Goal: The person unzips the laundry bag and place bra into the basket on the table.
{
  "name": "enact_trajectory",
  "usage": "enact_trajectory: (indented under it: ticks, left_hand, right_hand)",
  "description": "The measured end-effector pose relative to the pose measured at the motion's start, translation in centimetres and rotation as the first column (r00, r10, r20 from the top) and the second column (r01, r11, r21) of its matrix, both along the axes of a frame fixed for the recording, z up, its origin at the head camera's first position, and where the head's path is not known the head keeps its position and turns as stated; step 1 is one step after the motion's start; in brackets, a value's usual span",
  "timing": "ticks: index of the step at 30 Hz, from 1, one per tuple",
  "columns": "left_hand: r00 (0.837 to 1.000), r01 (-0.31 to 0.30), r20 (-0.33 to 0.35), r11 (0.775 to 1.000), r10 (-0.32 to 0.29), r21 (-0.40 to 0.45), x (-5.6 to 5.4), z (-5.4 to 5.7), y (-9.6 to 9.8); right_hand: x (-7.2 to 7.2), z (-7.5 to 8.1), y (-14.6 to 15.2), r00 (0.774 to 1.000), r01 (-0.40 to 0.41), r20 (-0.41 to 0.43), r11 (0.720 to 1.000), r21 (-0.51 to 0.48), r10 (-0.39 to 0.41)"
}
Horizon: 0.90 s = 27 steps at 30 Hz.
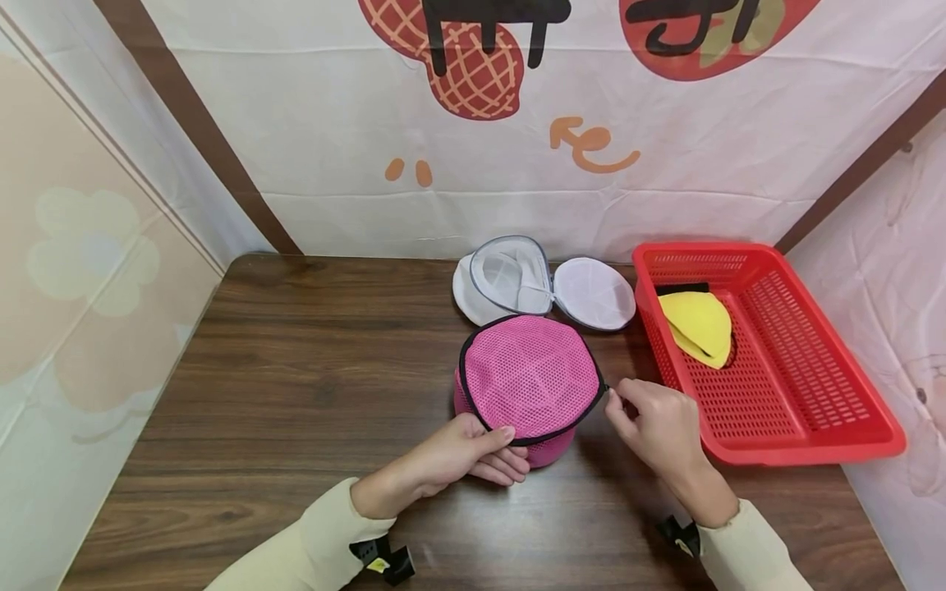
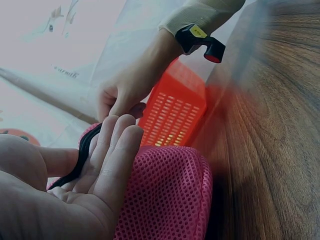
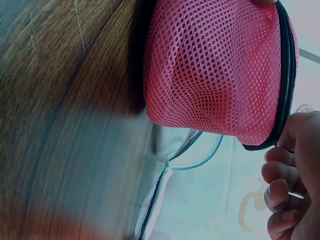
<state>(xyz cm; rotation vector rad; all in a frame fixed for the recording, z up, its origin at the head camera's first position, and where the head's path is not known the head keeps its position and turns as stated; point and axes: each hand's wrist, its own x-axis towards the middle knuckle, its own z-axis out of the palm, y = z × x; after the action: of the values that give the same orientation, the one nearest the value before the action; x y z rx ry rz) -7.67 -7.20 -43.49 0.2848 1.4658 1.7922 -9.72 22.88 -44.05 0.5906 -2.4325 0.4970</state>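
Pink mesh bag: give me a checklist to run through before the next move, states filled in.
1. Left hand gripping the rim of the pink mesh bag: ok.
2. Right hand at the zipper: ok, fingertips at one corner.
3. Pink lid over the bag: ok, facing up.
4. Zipper fully closed: cannot tell.
5. White mesh bag closed: not ok, round lid lies open.
6. Room in red basket beside yellow item: ok.

Matt mesh cloth forms pink bag (image 1: 532,373) in my left hand (image 1: 473,451); wood-grained tabletop (image 1: 318,369) shows faint sheen; red basket (image 1: 813,451), glossy plastic; yellow piece (image 1: 698,320), apparently matt cloth.
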Motion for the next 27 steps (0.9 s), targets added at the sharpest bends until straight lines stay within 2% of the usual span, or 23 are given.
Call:
enact_trajectory:
  ticks: [15, 27]
  left_hand:
    - [1.0, -0.002, -0.003, 1.0, 0.002, 0.008, 0.02, -0.04, -0.07]
    - [0.999, -0.031, 0.028, 0.999, 0.03, 0.01, -0.03, -0.39, -0.15]
  right_hand:
    - [0.13, 0.29, -0.12, 1.0, 0.007, 0.004, 1.0, 0.004, -0.007]
    - [0.5, 0.26, -0.16, 1.0, 0.0, 0.03, 1.0, -0.011, 0.001]
